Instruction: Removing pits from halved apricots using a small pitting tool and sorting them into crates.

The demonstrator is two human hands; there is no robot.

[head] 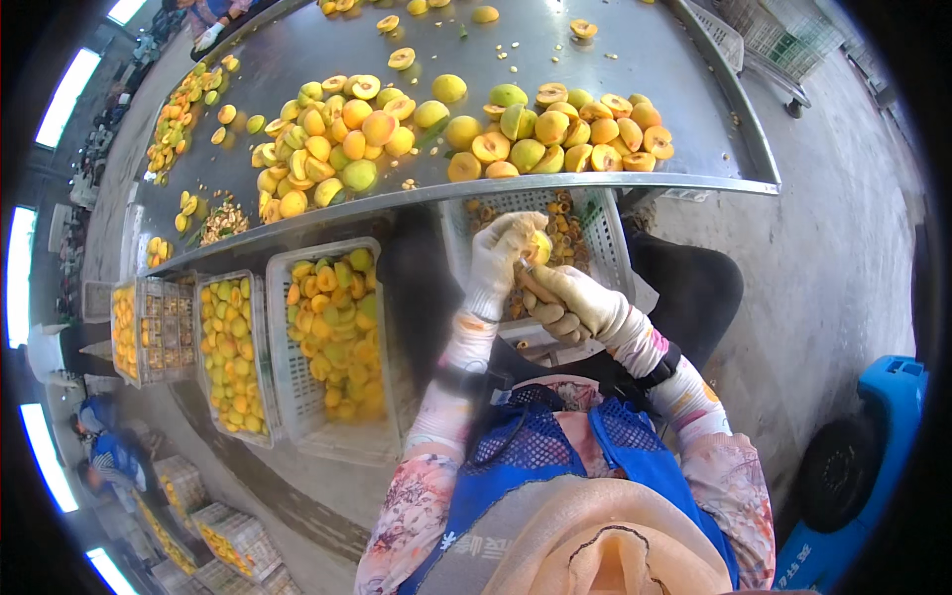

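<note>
My left hand (500, 256), in a white glove, grips a yellow peach piece (541, 248) over a white plastic crate. My right hand (584, 301), also gloved, is closed around the wooden handle (538, 284) of a small pitting tool. Its metal end (523, 262) meets the fruit near my left fingers; the exact contact is hidden. Inside the crate (610, 230) below lie brownish pits and fruit scraps (569, 223). Just beyond my hands, halved and whole peaches (550, 128) rest along the near edge of a metal table (639, 59).
Another peach heap (327, 149) and a pile of seeds (224, 221) lie farther left on the table. Fruit-filled crates (327, 424) stand at my left. A blue machine with a black wheel (839, 476) is at right. A co-worker's gloved hand (209, 36) shows at the far edge.
</note>
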